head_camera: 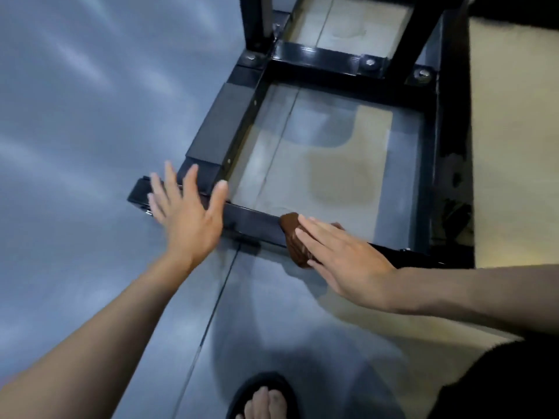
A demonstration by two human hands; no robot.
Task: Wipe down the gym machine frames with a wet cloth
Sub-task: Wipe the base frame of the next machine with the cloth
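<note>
Grey, smooth flooring (75, 122) filled the view from the head camera, glossy enough to carry pale streaks of reflected light, with a thin dark seam running toward the viewer. On it sat the black metal base frame (254, 219) of a gym machine: square tubing, painted and shiny, joined at the corners by plates with hex bolts (370, 62). A matte black pad (220, 128) covered part of the left rail.

The right hand (341, 258) lay flat with straight fingers (311, 234) pressing a crumpled brown cloth (295, 240) onto the near rail, so the cloth draped over the tube's top and front edge; this looked like a wiping stroke along that bar. The left hand (184, 210) hovered or rested, fingers spread and holding nothing, over the frame's left corner, probably for balance while crouching; contact could not be told.

Inside the frame, the floor showed dull smudges and a tan patch. A foot in a black sandal (264, 397) stood at the bottom edge.
</note>
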